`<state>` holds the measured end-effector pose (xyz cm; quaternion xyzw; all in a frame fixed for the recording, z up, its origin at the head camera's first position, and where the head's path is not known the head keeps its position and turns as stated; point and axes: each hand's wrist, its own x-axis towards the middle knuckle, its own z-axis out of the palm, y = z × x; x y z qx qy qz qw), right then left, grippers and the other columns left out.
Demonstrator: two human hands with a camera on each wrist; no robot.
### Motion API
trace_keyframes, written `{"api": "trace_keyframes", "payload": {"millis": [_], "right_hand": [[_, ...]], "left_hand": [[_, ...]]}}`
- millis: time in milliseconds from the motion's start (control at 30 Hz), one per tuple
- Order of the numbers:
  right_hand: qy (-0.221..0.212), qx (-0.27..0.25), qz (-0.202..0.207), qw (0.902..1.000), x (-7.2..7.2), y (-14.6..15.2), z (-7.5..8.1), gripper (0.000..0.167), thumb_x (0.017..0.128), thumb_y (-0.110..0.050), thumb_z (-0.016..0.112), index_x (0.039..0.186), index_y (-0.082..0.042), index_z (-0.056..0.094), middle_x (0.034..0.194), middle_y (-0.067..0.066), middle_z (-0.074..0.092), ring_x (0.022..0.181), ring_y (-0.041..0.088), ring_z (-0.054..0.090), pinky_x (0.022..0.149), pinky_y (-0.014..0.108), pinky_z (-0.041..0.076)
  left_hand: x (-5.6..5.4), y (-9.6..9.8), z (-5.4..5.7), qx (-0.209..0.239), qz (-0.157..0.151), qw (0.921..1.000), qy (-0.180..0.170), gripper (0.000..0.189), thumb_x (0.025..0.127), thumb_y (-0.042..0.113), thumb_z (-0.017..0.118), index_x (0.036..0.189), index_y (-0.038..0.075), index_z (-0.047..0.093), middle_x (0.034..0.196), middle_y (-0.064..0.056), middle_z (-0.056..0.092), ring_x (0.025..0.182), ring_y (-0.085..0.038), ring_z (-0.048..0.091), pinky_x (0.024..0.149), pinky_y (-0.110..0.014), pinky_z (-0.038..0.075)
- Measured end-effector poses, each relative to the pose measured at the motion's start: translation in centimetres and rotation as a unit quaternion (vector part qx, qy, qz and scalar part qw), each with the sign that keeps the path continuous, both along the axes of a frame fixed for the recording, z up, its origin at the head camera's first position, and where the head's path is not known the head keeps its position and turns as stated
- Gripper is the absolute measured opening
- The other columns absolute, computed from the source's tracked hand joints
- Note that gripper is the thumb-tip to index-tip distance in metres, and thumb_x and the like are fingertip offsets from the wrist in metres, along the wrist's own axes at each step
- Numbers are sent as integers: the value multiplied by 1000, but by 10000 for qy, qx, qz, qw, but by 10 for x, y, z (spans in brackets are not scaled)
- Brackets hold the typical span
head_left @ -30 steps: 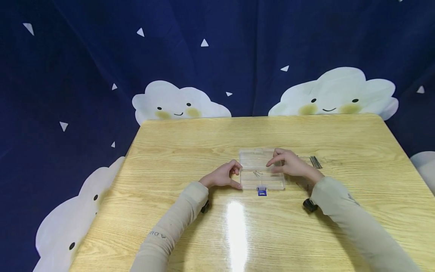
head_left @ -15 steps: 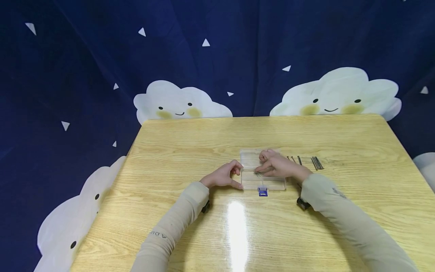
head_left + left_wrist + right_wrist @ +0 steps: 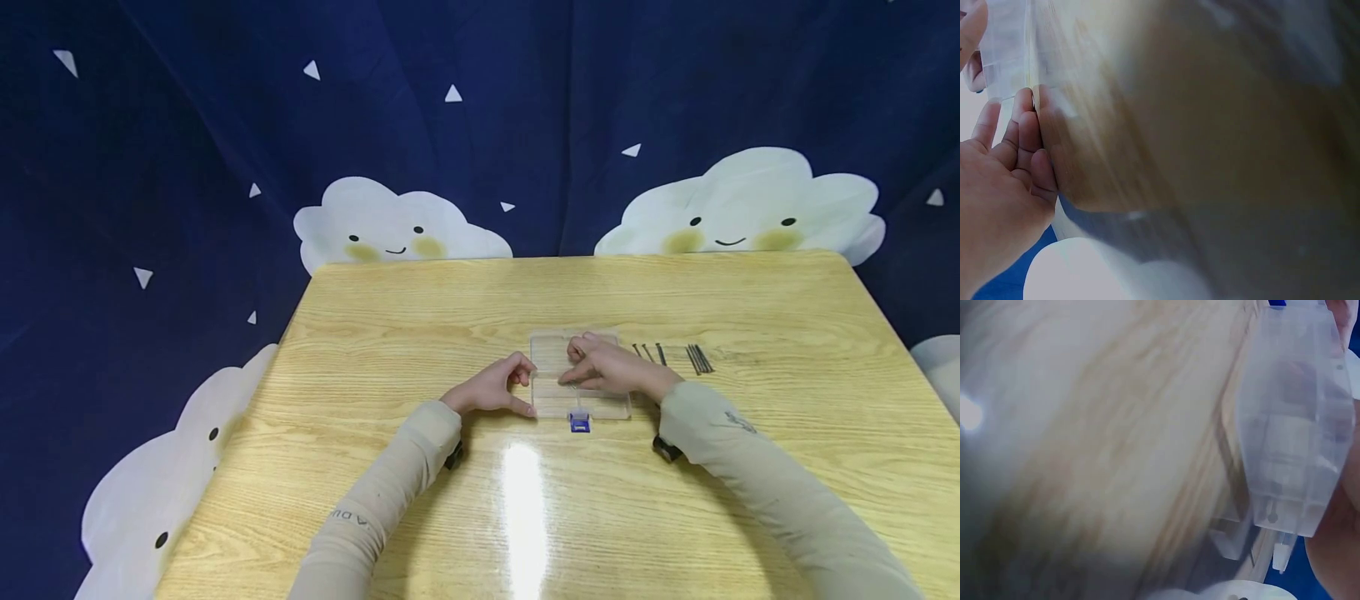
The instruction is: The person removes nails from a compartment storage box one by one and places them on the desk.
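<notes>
A clear plastic box [image 3: 551, 406] with compartments stands on the wooden table, its lid [image 3: 546, 350] folded back and its blue latch [image 3: 580, 422] toward me. My left hand [image 3: 495, 385] holds the box by its left side, thumb at the front corner and index finger near the hinge; the left wrist view shows its other fingers bent. My right hand [image 3: 603, 365] reaches into the rear compartment with index finger and thumb lowered. Small nails there are mostly hidden behind the fingers, and I cannot tell whether they are pinched. In the right wrist view the box [image 3: 1291, 425] covers much of that hand.
Several dark nails [image 3: 701, 359] lie side by side right of the box. Between them and the box are thinner nails [image 3: 649, 353] and another dark one [image 3: 661, 354]. A dark blue curtain [image 3: 525, 125] with clouds hangs behind the table [image 3: 390, 333].
My right hand has come down from above the box's right side and moved left into the rear compartment, covering the small nails and uncovering those on the table. The left hand stays put.
</notes>
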<state>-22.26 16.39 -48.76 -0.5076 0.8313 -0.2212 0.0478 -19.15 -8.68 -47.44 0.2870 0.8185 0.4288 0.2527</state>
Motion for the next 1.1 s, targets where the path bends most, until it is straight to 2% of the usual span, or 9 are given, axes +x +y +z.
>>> {"api": "trace_keyframes", "payload": {"millis": [100, 200, 267, 333, 467, 700, 833, 1100], "right_hand": [[-167, -163, -71, 9997, 0, -1, -1, 22, 79, -13, 70, 101, -13, 72, 82, -3, 36, 78, 13, 28, 68, 29, 24], [-229, -631, -29, 9977, 0, -1, -5, 18, 78, -13, 71, 95, -13, 73, 79, -4, 35, 77, 11, 28, 66, 29, 23], [-184, -972, 49, 9951, -1, -1, -8, 16, 76, -13, 73, 92, -13, 74, 78, -3, 35, 76, 10, 28, 64, 28, 23], [-205, -1096, 78, 9937, -2, -1, -9, 17, 76, -13, 73, 93, -13, 74, 78, -4, 35, 75, 9, 28, 63, 28, 24], [-184, -817, 10, 9965, -1, -1, -7, 23, 75, -13, 74, 98, -13, 73, 78, -5, 36, 74, 9, 30, 62, 27, 27], [233, -535, 203, 9981, -3, -2, -5, 19, 77, -16, 72, 97, -12, 73, 76, -4, 38, 71, 10, 32, 63, 25, 28], [50, -518, 85, 9986, -4, -2, -6, 17, 76, -15, 73, 94, -14, 74, 76, -5, 38, 71, 10, 32, 62, 25, 29], [-638, -651, -149, 9957, -3, -4, -7, 16, 75, -9, 73, 91, -12, 74, 78, -5, 38, 72, 9, 35, 63, 26, 34]], "left_hand": [[-1, 0, -1, -92, 34, 9999, 50, 57, 71, 7, 77, 116, -4, 43, 95, -18, 49, 86, -28, 46, 79, -34, 38], [-6, -2, -14, -150, 118, 9997, 140, 57, 70, 12, 80, 114, 2, 45, 91, -6, 47, 81, -14, 42, 75, -24, 37], [-6, -2, -15, -155, 123, 9997, 144, 57, 70, 11, 80, 114, 2, 45, 90, -5, 47, 81, -13, 42, 75, -23, 37], [-6, -2, -14, -157, 126, 9997, 132, 57, 70, 11, 80, 114, 3, 45, 90, -5, 47, 81, -13, 42, 75, -23, 37], [-6, -1, -13, -201, 131, 9996, 118, 57, 70, 12, 80, 114, 3, 45, 91, -5, 48, 82, -13, 42, 75, -23, 36], [-6, -1, -15, -205, 160, 9996, 127, 58, 70, 12, 80, 115, 3, 45, 92, -6, 48, 82, -13, 42, 75, -22, 36], [-6, -1, -15, -187, 146, 9996, 143, 58, 70, 12, 80, 115, 3, 44, 92, -6, 48, 81, -13, 43, 74, -22, 36], [-6, -1, -13, -169, 145, 9997, 129, 59, 69, 11, 80, 115, 2, 44, 93, -8, 48, 82, -15, 43, 74, -23, 36]]}}
